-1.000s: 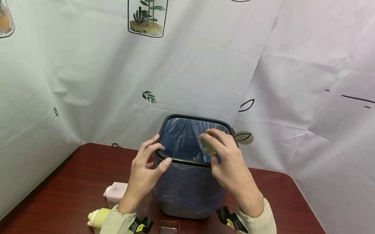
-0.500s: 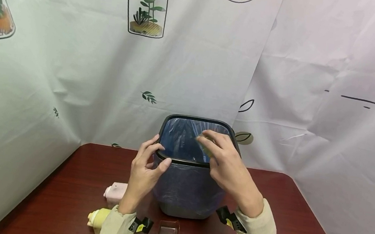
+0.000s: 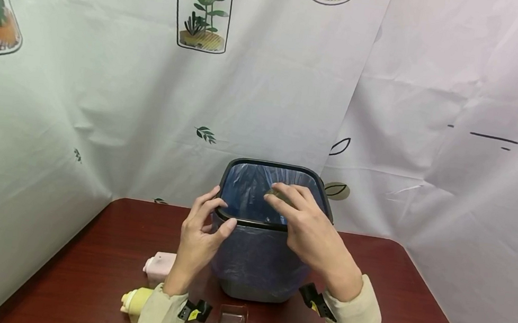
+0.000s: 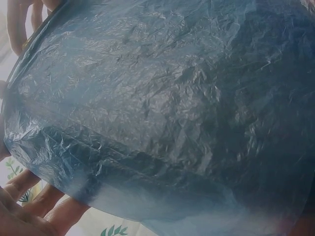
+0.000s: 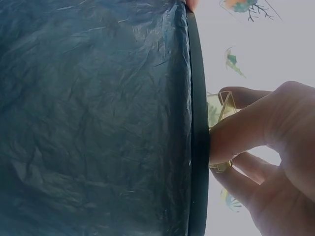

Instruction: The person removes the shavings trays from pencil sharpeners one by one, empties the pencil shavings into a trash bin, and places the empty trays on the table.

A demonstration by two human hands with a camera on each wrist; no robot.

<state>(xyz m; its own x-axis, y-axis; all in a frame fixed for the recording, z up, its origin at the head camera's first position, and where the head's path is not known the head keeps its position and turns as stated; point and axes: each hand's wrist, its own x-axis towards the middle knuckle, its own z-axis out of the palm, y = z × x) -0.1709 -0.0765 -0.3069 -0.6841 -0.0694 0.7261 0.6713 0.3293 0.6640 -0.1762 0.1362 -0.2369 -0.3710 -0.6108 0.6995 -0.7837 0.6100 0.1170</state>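
Observation:
A dark-rimmed trash can (image 3: pixel 261 224) lined with a blue plastic bag stands on the table. My left hand (image 3: pixel 200 232) holds its front left corner, with the thumb at the front and the fingers along the left side. Over the opening, near the right front, my right hand (image 3: pixel 315 237) grips a small clear yellowish plastic box (image 5: pixel 215 109). In the head view my fingers hide most of that box. The left wrist view is mostly filled by the blue bag (image 4: pixel 157 98), with a few left fingers (image 4: pixel 64 211) at its lower left.
A clear pinkish square box (image 3: pixel 231 322) lies on the red-brown table (image 3: pixel 377 303) before the can. Left of my left forearm are a pink container (image 3: pixel 161 265) and a yellow one (image 3: pixel 139 299), partly covered. A printed cloth wall (image 3: pixel 265 103) stands close behind.
My right hand has shifted a little left and down over the can's opening, still gripping the yellowish box, which is now more hidden. The left hand has stayed in place.

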